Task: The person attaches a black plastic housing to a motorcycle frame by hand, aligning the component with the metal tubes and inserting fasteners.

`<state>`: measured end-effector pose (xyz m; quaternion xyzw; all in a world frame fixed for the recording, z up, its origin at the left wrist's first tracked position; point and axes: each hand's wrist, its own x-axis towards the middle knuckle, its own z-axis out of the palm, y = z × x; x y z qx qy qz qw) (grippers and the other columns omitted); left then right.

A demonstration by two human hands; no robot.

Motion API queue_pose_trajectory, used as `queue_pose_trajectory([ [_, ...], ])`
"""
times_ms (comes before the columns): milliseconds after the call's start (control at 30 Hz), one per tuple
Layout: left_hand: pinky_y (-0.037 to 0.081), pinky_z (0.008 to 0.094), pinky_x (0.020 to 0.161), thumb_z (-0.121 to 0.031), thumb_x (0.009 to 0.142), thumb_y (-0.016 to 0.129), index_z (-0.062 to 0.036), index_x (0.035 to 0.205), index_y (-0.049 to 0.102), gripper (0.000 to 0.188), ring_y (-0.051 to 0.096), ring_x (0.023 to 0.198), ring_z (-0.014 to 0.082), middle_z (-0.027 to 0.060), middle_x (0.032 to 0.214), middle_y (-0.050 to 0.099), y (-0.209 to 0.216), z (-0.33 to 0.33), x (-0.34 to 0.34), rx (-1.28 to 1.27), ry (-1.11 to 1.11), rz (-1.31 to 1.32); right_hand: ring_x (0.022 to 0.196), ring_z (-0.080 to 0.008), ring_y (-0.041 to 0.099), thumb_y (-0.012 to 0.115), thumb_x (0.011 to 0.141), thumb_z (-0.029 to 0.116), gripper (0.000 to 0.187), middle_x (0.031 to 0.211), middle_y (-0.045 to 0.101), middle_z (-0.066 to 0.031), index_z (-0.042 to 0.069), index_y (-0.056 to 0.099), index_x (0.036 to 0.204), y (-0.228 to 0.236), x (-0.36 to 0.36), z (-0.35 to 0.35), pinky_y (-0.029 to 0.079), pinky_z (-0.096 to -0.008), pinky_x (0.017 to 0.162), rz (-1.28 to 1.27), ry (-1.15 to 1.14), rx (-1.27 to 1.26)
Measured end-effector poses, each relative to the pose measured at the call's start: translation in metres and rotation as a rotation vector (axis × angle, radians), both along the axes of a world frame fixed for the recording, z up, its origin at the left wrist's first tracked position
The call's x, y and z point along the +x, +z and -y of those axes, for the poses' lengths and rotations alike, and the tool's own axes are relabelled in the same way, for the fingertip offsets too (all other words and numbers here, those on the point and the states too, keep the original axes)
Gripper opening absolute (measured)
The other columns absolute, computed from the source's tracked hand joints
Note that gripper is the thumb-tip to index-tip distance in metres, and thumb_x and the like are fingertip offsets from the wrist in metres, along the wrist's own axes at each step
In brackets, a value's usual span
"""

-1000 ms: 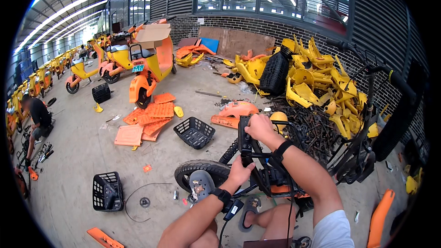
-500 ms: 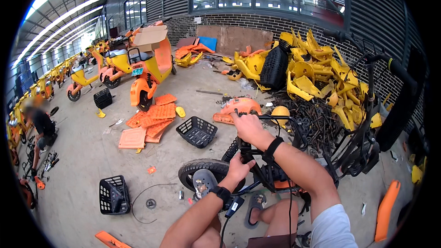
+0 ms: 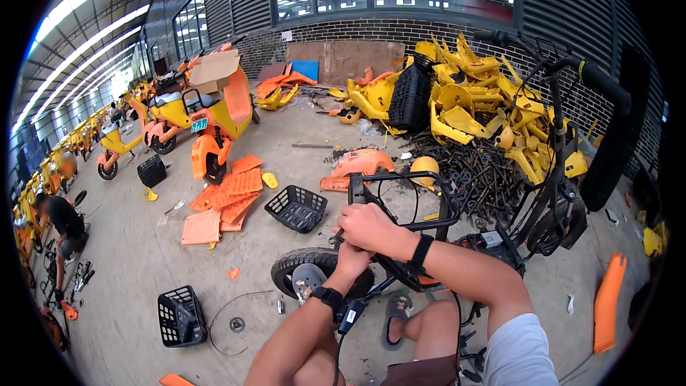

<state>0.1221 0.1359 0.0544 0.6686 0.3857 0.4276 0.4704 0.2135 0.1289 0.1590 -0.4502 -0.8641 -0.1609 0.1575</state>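
In front of me stands a stripped scooter's black tubular frame (image 3: 451,196), its rear tyre (image 3: 283,271) beside my shoe. My left hand (image 3: 353,260) is closed at the frame just above the wheel. Directly over it, my right hand (image 3: 373,229) is closed too, with its fingers bent at the upright tube. The two hands touch, and they hide whatever sits between their fingers. By my left wrist hangs a small black box (image 3: 350,316) with a white label, on a cable.
Black plastic baskets (image 3: 296,209) and orange panels (image 3: 227,204) lie on the concrete floor. Yellow body parts (image 3: 457,111) are heaped by the wall above dark metal parts (image 3: 493,175). Another scooter (image 3: 554,143) stands at right. A person (image 3: 66,221) crouches at far left beside tools.
My right hand has come down from the top of the frame to meet my left hand, uncovering the upper tube. The view has shifted slightly to the right.
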Motion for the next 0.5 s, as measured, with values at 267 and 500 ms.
queue_pose_trajectory([
  [267, 0.050, 0.0316, 0.085, -0.003, 0.082, 0.069, 0.0038, 0.119, 0.052, 0.041, 0.062, 0.098, 0.0174, 0.0093, 0.107, 0.065, -0.012, -0.005, 0.005, -0.180, -0.061, 0.159, 0.074, -0.0256, 0.064, 0.062, 0.087, 0.017, 0.020, 0.090, 0.063, -0.0078, 0.010, 0.068, 0.105, 0.000, 0.046, 0.037, 0.052, -0.0354, 0.062, -0.414, 0.031, 0.059],
  [500, 0.051, 0.0320, 0.088, 0.001, 0.082, 0.068, 0.0028, 0.119, 0.052, 0.041, 0.062, 0.105, 0.0190, 0.0115, 0.112, 0.063, 0.004, -0.002, -0.004, -0.076, -0.071, 0.155, 0.068, -0.0208, 0.067, 0.060, 0.087, 0.010, 0.019, 0.084, 0.070, -0.0131, 0.003, 0.069, 0.101, -0.004, 0.009, 0.062, 0.052, -0.0305, 0.062, -0.866, 0.083, -0.098],
])
